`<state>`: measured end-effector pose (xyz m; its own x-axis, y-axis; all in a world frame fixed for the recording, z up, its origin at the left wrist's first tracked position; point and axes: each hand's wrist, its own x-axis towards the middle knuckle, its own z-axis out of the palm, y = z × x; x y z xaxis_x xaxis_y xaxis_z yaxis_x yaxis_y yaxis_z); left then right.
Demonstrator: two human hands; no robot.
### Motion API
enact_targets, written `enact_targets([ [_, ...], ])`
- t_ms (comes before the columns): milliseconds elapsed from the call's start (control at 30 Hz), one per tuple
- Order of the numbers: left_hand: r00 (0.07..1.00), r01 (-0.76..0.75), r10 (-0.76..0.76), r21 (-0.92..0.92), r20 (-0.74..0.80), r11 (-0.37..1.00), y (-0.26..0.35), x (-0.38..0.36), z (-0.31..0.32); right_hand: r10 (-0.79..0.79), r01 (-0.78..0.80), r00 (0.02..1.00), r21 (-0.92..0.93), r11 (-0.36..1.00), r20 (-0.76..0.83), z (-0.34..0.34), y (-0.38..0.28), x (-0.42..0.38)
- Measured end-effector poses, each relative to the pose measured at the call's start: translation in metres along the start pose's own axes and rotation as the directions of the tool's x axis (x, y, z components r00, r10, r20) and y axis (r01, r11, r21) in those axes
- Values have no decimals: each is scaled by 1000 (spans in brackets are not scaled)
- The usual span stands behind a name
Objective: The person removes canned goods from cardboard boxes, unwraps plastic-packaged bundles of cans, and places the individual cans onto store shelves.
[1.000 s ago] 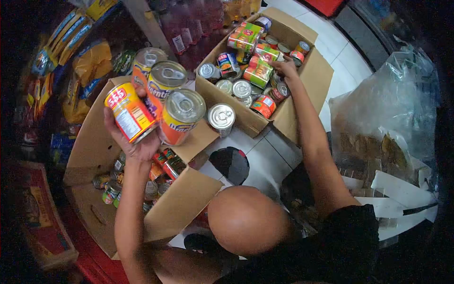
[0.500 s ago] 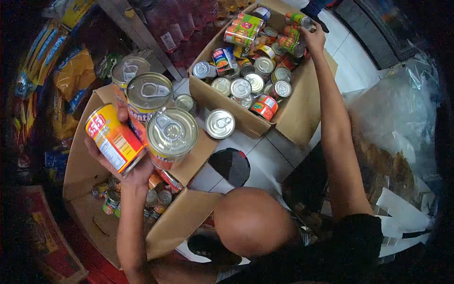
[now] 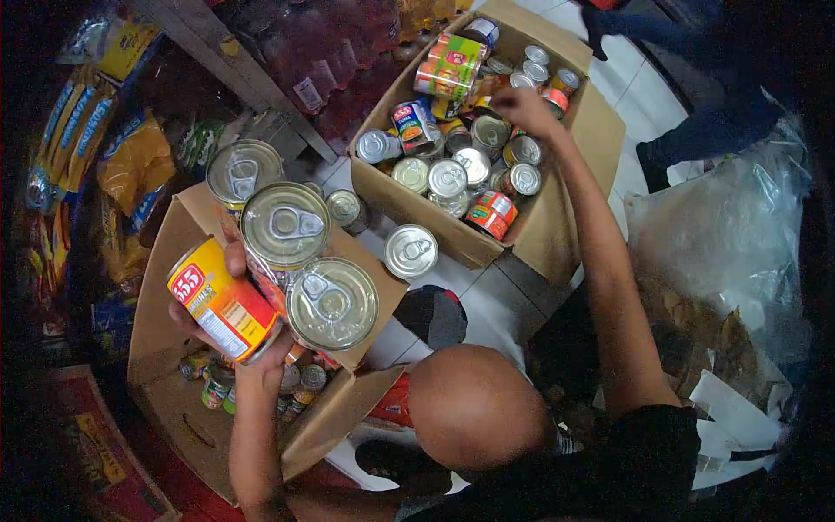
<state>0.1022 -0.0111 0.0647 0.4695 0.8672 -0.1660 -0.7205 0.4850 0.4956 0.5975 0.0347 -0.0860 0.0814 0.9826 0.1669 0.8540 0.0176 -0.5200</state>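
My left hand (image 3: 204, 326) is wrapped round a yellow and red sardine can (image 3: 223, 300) at the left. Against it stand several taller cans with pull-tab lids (image 3: 332, 303), above the lower-left box. My right hand (image 3: 526, 111) reaches into the upper cardboard box (image 3: 426, 213), over its back right part. Its fingers are bent and partly hidden, and whether they hold anything cannot be made out. Around it lie silver-lidded cans (image 3: 472, 165), a blue tuna can (image 3: 416, 124) and a green-and-orange wrapped pack of cans (image 3: 450, 65).
The lower-left box (image 3: 161, 374) holds small cans (image 3: 217, 387). Two cans, one of them silver-lidded (image 3: 410, 251), stand between the boxes. A person's dark-clothed leg (image 3: 709, 135) is at the upper right. Clear plastic (image 3: 722, 226) lies at the right, snack packs (image 3: 83, 113) at the left.
My right hand has moved left and down within the upper box, away from the small cans at its corner. The sardine can is lower. Another person's legs have come into view at the right.
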Motion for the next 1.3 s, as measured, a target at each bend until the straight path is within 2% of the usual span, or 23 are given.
enact_targets([
  [33,1000,3,-3,1,-1,1000,0,1,0,-55,75,981,-106,991,187,6,-8,1],
  [167,994,11,-9,-26,107,1000,1,4,3,-66,87,968,-79,993,244,34,-35,3],
  [200,991,15,-10,-33,132,999,2,5,5,-50,97,965,-175,980,258,43,-29,4],
  [233,987,19,-12,-40,158,999,2,6,6,-31,107,962,-271,957,270,50,-24,6],
  [267,982,19,-10,-48,189,999,2,6,8,49,143,917,-441,886,396,52,-19,10],
  [300,976,18,-6,-57,218,998,1,7,10,47,145,917,-441,886,396,46,-23,11],
  [367,964,13,5,-67,266,998,1,8,14,189,67,858,-469,880,478,30,-42,10],
  [400,958,9,12,-72,287,997,1,8,17,182,74,856,-463,883,483,29,-47,4],
  [467,945,36,25,-178,328,983,0,7,23,170,-5,933,-459,888,318,26,-50,-8],
  [567,965,-16,57,-158,258,987,2,5,17,276,-59,910,-559,827,311,34,-48,-12],
  [633,977,-58,84,-133,197,989,1,4,14,201,-13,939,-554,833,279,41,-32,-2],
  [700,985,-95,109,-103,136,990,-2,2,12,325,-141,825,-389,910,463,55,-5,28],
  [733,987,-109,118,-86,108,990,-3,2,12,325,-139,823,-390,910,467,52,-20,30],
  [833,990,-137,138,-22,32,990,-6,4,13,334,-128,879,-507,852,339,63,-58,34],
  [900,988,-152,152,18,-13,988,-8,6,14,161,104,915,-602,792,369,80,-63,29],
  [933,987,-158,160,38,-36,987,-8,7,14,213,66,926,-689,722,312,94,-64,34],
  [1033,973,-193,204,102,-109,976,-6,4,13,180,66,920,-590,805,349,79,-69,32],
  [1100,955,-224,247,146,-164,964,-3,1,10,150,86,937,-627,774,314,50,-80,25],
  [1133,951,-232,256,146,-173,962,-4,2,7,140,27,959,-568,822,248,39,-78,24],
  [1200,980,-120,122,-19,158,993,-12,15,3,143,-26,971,-508,861,192,13,-75,14],
  [1233,939,-44,71,-86,336,995,-15,19,2,232,-152,934,-288,946,272,-4,-74,10],
  [1267,937,-46,75,-90,340,995,-13,18,4,293,-292,884,-59,955,364,-19,-74,5],
  [1300,957,-54,58,-25,283,998,-8,14,7,292,-289,886,-62,955,362,-29,-73,-3],
])
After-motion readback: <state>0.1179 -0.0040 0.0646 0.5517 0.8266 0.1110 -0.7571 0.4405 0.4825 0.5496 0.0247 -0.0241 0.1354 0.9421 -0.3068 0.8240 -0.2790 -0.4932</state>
